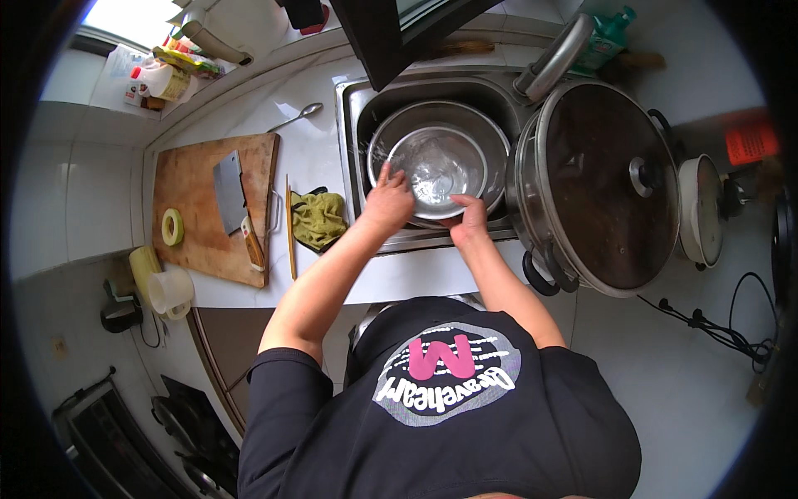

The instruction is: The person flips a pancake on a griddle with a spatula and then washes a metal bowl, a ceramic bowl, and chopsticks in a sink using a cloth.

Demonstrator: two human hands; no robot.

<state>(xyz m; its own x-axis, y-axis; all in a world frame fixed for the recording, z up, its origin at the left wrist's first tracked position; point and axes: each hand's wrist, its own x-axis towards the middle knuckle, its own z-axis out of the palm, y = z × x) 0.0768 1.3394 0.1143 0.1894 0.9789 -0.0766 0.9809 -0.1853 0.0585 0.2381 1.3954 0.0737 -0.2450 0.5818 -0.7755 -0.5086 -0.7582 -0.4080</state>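
Note:
A small round metal bowl [444, 156] with water in it sits over a larger metal basin [494, 134] in the stainless steel sink [350, 112]. My right hand [469, 221] grips the bowl's near rim, its thumb along the edge and the other fingers underneath, mostly hidden. At the bowl's near left rim is my left hand [393, 203], slightly blurred, with its fingers apart. Drops of water fly up just left of those fingers. Whether the left fingers touch the rim is hard to make out.
Left of the sink lie a green cloth [318, 218], chopsticks [289, 227], a spoon [305, 112] and a wooden chopping board [193, 206] bearing a cleaver [230, 193] and a pale green ring [172, 226]. A large lidded pot [598, 187] crowds the right side, below the faucet [555, 59].

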